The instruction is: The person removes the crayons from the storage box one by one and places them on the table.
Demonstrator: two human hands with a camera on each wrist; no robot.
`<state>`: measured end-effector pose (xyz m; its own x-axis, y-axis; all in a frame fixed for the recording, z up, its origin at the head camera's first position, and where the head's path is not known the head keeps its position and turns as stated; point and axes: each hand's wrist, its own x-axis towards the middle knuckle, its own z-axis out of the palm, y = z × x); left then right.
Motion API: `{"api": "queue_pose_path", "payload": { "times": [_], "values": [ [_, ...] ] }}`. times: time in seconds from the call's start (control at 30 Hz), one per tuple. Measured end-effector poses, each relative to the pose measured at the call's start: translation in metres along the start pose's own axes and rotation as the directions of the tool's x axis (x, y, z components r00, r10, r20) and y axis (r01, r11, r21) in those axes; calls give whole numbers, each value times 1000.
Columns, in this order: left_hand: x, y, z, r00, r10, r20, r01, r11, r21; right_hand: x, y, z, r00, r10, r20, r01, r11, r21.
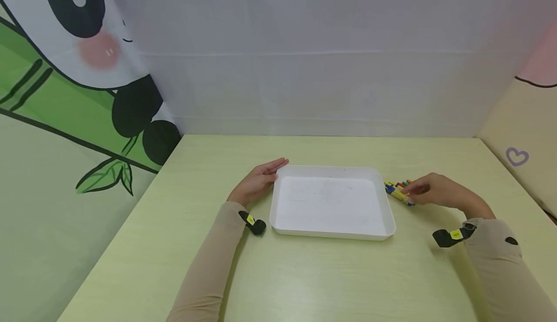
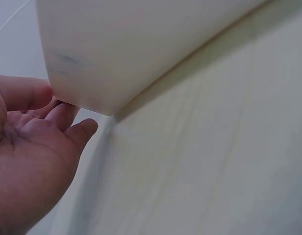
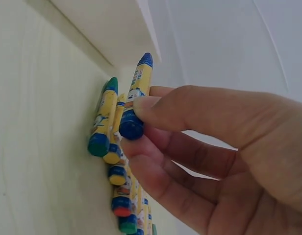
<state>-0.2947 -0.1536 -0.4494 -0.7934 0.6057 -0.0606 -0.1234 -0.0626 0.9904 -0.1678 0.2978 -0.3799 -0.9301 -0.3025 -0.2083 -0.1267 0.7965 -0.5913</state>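
Note:
A shallow white tray [image 1: 332, 206] lies on the table between my hands. My left hand [image 1: 256, 184] is at its far left corner; in the left wrist view the fingertips [image 2: 40, 95] touch the tray's edge, with the fingers fairly straight in the head view. Just beyond the tray's right side, my right hand [image 1: 439, 196] pinches a blue crayon [image 3: 134, 100] with a yellow wrapper between thumb and fingers. Under and beside it lies a row of crayons [image 1: 393, 191]. Among them are a green crayon [image 3: 103, 120] and a red-ended crayon [image 3: 122, 203]; the others are partly hidden.
The pale wooden table [image 1: 322, 273] runs back to a plain light wall cloth [image 1: 322, 90]. Printed cartoon panels stand along the left [image 1: 95, 143] and right. Each wrist carries a small black camera mount.

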Motion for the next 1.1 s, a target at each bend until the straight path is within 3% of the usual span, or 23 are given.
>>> {"api": "queue_pose_path", "payload": {
  "times": [0.37,0.8,1.1],
  "values": [
    [0,0,1,1000,-7,-9,7,1000,3,3,11,7,1000,13,26,-12,1000,-21],
    [1,0,0,1000,-5,-13,5,1000,-2,3,10,9,999,-5,51,5,1000,-9],
    [-1,1,0,1000,-2,-6,2,1000,12,5,13,13,998,29,60,-29,1000,-3]
  ]
}}
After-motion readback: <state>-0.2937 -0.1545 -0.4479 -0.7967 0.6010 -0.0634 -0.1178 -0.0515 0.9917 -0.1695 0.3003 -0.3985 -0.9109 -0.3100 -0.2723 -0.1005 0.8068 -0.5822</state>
